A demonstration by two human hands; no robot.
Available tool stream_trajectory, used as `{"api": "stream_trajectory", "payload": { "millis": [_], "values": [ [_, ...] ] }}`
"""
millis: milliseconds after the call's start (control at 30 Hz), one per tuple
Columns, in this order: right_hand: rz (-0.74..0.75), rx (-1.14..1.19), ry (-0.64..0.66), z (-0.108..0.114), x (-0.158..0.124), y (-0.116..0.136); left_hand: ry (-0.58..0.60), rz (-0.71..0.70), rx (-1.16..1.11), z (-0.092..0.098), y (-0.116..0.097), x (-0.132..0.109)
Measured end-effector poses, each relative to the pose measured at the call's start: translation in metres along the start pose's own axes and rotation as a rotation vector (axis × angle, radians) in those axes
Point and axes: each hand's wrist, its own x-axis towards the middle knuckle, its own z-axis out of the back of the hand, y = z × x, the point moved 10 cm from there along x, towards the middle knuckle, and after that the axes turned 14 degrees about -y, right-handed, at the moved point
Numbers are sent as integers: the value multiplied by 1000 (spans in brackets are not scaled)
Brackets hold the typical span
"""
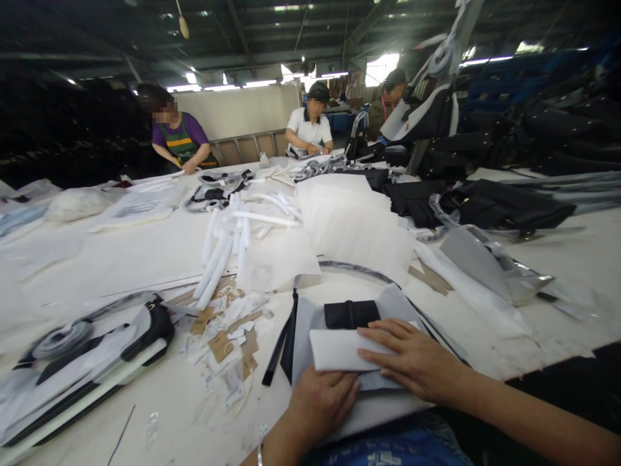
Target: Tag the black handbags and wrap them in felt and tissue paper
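A folded white foam sheet [334, 349] lies over the front of a bag wrapped in grey sheet [301, 323] at the table's near edge. My left hand [323, 401] has its fingers curled on the foam's lower edge; the fingertips are partly hidden. Across the foam's right end, my right hand [412, 359] rests with its fingers stretched out flat. Just beyond the foam is a black leather piece [352, 314] with a strap across its middle. The bag's plastic-wrapped handle [356, 266] arches behind, and a black strap [279, 346] hangs at its left.
Paper tags and scraps [223, 346] lie left of the bag. Another bag [97, 362] is at far left. White foam sheets [354, 220] and white tubes [213, 259] are ahead, black bags [509, 204] to the right. Several people [315, 126] work across the table.
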Motion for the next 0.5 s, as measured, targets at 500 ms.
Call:
{"api": "stream_trajectory", "payload": {
  "millis": [500],
  "values": [
    [-47,145,-28,-2,2,1,11,-4,-59,31,-35,44]
  ]
}}
